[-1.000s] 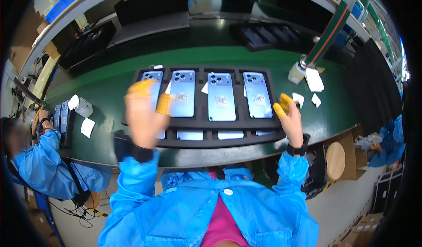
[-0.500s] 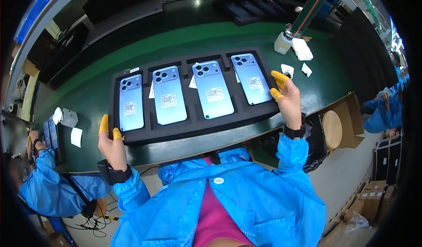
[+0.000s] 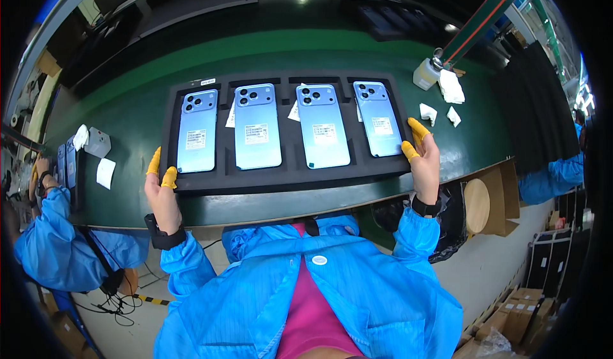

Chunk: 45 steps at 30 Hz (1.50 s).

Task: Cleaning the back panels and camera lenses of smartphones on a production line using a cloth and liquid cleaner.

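Observation:
A black foam tray (image 3: 255, 181) lies on the green bench, holding several light-blue phones in separate recesses, camera side up. Each phone, such as the leftmost one (image 3: 197, 151), bears a white printed label, and small white tags (image 3: 294, 111) stick out beside some of them. My left hand (image 3: 165, 199) grips the tray's near left corner between yellow-covered thumb and finger. At its right end, my right hand (image 3: 425, 167) holds the edge the same way, also with yellow finger cots. Parts of both hands' other fingers are hidden.
Right of the tray are a pump bottle (image 3: 426, 74) and white wipes (image 3: 451, 88). Another dark tray of phones (image 3: 396, 19) lies at the back. On the left, a co-worker's sleeve (image 3: 54, 234) is beside more phones and a white container (image 3: 98, 143). A round stool (image 3: 477, 206) stands lower right.
The whole view has turned slightly, so the tray now appears more level and the bottle sits further right. Both hands keep their hold on the tray's ends.

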Each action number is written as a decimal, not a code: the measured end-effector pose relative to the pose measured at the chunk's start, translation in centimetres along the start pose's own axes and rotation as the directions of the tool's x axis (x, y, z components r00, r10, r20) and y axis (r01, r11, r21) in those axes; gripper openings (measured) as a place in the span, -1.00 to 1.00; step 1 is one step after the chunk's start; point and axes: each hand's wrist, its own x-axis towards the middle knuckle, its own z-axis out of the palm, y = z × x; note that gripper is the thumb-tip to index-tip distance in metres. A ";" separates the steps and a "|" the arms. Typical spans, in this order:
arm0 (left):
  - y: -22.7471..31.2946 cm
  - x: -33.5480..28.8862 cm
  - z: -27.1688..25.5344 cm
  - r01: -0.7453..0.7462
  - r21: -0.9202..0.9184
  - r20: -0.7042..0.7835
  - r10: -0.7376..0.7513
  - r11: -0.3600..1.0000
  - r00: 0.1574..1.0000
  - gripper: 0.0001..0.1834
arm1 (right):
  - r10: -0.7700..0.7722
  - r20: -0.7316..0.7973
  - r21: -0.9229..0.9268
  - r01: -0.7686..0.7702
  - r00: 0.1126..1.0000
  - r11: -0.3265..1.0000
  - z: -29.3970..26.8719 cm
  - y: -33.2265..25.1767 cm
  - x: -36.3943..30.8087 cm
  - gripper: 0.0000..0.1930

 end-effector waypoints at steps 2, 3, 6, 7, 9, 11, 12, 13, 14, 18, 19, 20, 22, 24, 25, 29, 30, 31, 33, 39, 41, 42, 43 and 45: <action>0.1 -0.1 0.0 0.012 -0.008 0.002 -0.012 1.000 1.000 -0.53 | -0.017 0.024 -0.034 0.018 1.000 0.999 -0.2 0.3 0.0 -0.46; -0.1 -0.1 0.1 -0.001 0.011 0.020 0.001 1.000 1.000 -0.54 | -0.026 0.029 -0.032 0.027 0.999 0.999 -0.5 0.8 0.0 -0.46; 0.5 -0.8 0.3 -0.040 0.054 0.027 0.038 0.998 0.999 -0.56 | -0.041 -0.011 0.098 0.042 0.999 0.994 -0.7 1.2 -0.1 -0.44; 0.6 -0.9 0.3 -0.047 0.085 0.037 0.044 0.995 0.998 -0.56 | -0.011 -0.002 0.118 0.011 1.000 0.993 -1.0 1.1 -0.1 -0.43; 0.4 -0.8 0.1 -0.061 0.119 0.038 0.057 0.991 0.998 -0.56 | 0.037 0.009 0.157 -0.037 0.999 0.987 -1.4 1.0 0.2 -0.43; 0.6 -0.8 0.1 -0.064 0.198 0.089 0.047 0.978 0.995 -0.55 | 0.029 0.011 0.173 -0.031 1.000 0.984 -1.6 1.1 0.0 -0.44; 0.4 -0.8 -0.3 -0.090 0.228 0.093 0.070 0.969 0.993 -0.53 | 0.023 0.023 0.190 -0.027 0.999 0.981 -1.6 1.0 0.1 -0.44; -0.3 0.0 -1.1 -0.095 0.224 0.091 0.076 0.970 0.993 -0.53 | 0.015 0.023 0.191 -0.019 1.000 0.981 -1.6 0.7 0.3 -0.44; -1.3 1.1 -2.3 -0.138 0.273 0.128 0.107 0.952 0.986 -0.54 | 0.012 0.057 0.044 -0.015 0.998 0.999 -1.6 0.4 0.6 -0.44; 3.4 4.7 -0.9 -0.066 0.524 0.169 -0.028 0.849 0.985 -0.52 | -0.092 0.002 -0.509 0.080 0.996 0.857 -0.8 -1.0 3.2 -0.45; 3.5 6.1 -0.7 -0.079 0.526 0.164 -0.010 0.847 0.986 -0.50 | -0.172 -0.009 -0.696 0.117 0.985 0.708 -0.2 -1.4 4.5 -0.42; 0.7 8.5 -1.2 -0.152 0.387 0.204 0.076 0.909 0.976 -0.50 | -0.106 0.018 -0.640 0.093 0.994 0.762 -0.5 -0.5 6.3 -0.38; -1.9 11.3 0.5 0.034 -0.055 0.296 -0.016 0.998 0.955 -0.48 | -0.009 0.084 -0.183 0.025 0.996 0.983 -1.2 3.5 9.0 -0.34; -2.1 11.1 1.8 0.156 -0.172 0.371 -0.083 0.973 0.925 -0.48 | 0.006 0.176 -0.014 -0.003 0.984 1.000 -1.2 4.1 9.4 -0.33; -2.1 10.8 1.9 0.282 -0.268 0.440 -0.144 0.921 0.887 -0.48 | 0.001 0.234 -0.080 0.018 0.972 0.997 -0.7 3.5 8.9 -0.34; 0.3 7.6 0.3 0.187 -0.354 0.460 -0.004 0.916 0.888 -0.48 | -0.128 0.211 0.059 0.118 0.969 0.991 -1.1 2.0 6.6 -0.33; 0.3 6.9 -0.1 0.181 -0.409 0.406 0.001 0.895 0.914 -0.48 | -0.141 0.146 0.106 0.126 0.979 0.986 -1.1 1.2 5.0 -0.32; 0.7 6.3 -0.4 -0.026 -0.289 0.374 0.138 0.957 0.917 -0.47 | -0.232 0.114 0.146 0.215 0.966 0.966 -1.1 1.1 4.6 -0.35; 1.2 6.5 -0.3 -0.003 -0.356 0.352 0.137 0.935 0.926 -0.45 | -0.261 0.092 0.174 0.243 0.961 0.954 -1.2 0.7 5.3 -0.38; 1.2 6.7 0.1 0.038 -0.317 0.306 0.064 0.948 0.950 -0.47 | -0.173 0.098 0.113 0.162 0.980 0.980 -0.9 0.6 5.5 -0.44; 1.3 6.7 0.2 0.057 -0.317 0.270 0.032 0.947 0.962 -0.47 | -0.145 0.065 0.085 0.140 0.987 0.987 -1.0 0.9 5.5 -0.45; 1.0 6.8 0.0 0.088 -0.332 0.268 0.005 0.939 0.963 -0.47 | -0.145 0.071 0.090 0.139 0.987 0.986 -0.9 0.9 5.5 -0.45; 0.8 6.9 -0.1 0.085 -0.329 0.262 0.004 0.941 0.965 -0.47 | -0.149 0.065 0.101 0.142 0.987 0.985 -0.9 0.9 5.4 -0.46; 0.8 7.0 -0.2 -0.009 -0.225 0.285 0.074 0.974 0.956 -0.47 | -0.153 0.065 0.114 0.145 0.986 0.983 -1.0 0.8 5.4 -0.46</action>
